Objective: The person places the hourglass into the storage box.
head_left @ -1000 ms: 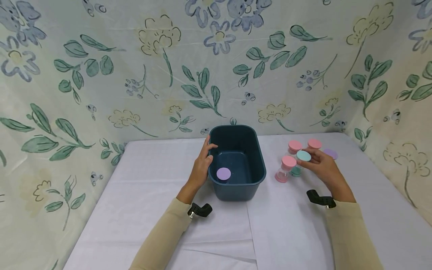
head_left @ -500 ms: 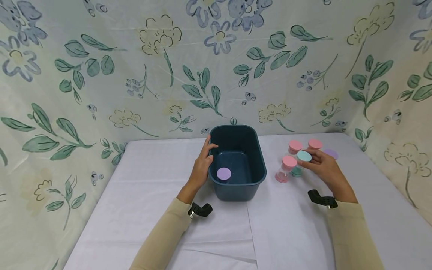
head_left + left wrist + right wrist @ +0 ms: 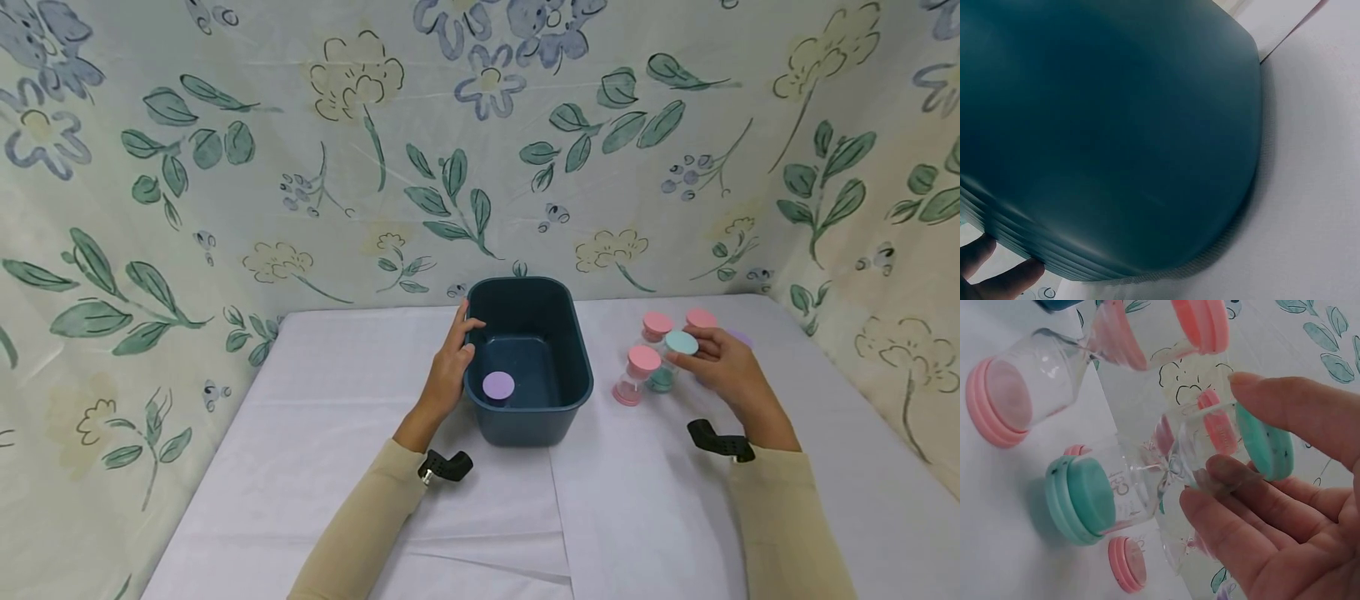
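Observation:
My left hand (image 3: 447, 367) holds the left rim of a dark blue plastic bin (image 3: 527, 425); in the left wrist view two fingers (image 3: 1013, 278) touch its ridged edge. Inside the bin, near its front left, shows the purple cap (image 3: 498, 385) of an object. With thumb and fingers, my right hand (image 3: 731, 375) grips the upper part of a teal-capped hourglass sand timer (image 3: 1079, 500), which leans slightly right. Pink-capped sand timers stand around it: one in front left (image 3: 642, 361), one behind (image 3: 657, 325), another farther right (image 3: 701, 318).
A purple cap (image 3: 741, 337) shows partly behind my right hand. White cloth (image 3: 337, 400) covers the table, and a floral curtain (image 3: 300, 167) hangs along its back and sides. I wear a black strap device (image 3: 446, 465) on each wrist.
My right hand has shifted slightly right, and the top of the teal sand timer has shifted with it. The left hand and bin have stayed in place.

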Available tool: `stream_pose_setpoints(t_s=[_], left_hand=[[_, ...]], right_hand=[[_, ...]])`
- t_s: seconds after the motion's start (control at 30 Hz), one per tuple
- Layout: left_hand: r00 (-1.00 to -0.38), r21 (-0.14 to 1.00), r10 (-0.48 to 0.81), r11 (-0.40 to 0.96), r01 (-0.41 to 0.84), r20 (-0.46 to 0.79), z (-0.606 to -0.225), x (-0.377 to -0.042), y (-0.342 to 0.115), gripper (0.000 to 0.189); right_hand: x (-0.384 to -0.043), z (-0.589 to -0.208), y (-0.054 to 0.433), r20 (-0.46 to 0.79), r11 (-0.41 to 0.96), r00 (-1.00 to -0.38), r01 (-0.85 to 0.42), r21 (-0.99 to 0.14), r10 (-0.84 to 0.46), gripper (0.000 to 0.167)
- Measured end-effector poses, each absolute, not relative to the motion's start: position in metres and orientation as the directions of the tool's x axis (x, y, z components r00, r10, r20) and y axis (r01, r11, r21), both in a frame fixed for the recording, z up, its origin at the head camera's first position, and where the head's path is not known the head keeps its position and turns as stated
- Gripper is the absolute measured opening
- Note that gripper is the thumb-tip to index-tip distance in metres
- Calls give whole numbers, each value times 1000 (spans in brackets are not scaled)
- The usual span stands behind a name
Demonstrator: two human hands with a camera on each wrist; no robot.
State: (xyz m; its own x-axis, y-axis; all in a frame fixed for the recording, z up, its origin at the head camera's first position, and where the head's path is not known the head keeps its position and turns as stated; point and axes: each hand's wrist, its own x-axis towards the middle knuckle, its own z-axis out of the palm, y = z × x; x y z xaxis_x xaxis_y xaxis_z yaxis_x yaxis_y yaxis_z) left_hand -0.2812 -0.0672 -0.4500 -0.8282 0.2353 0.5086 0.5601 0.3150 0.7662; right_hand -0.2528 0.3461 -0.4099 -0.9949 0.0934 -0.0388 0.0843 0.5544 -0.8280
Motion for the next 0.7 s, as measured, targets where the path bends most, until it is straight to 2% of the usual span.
stream_pose_setpoints(t_s=[0.4, 0.7], left_hand=[[-826, 767, 238, 308, 564, 512, -448, -280, -67, 42], [-838, 787, 246, 292, 543, 487, -446, -280, -67, 39]], right_hand=[[-242, -387, 340, 82, 549, -986, 11, -836, 145, 78], [-234, -374, 335, 141, 547, -965, 2, -837, 220, 74]])
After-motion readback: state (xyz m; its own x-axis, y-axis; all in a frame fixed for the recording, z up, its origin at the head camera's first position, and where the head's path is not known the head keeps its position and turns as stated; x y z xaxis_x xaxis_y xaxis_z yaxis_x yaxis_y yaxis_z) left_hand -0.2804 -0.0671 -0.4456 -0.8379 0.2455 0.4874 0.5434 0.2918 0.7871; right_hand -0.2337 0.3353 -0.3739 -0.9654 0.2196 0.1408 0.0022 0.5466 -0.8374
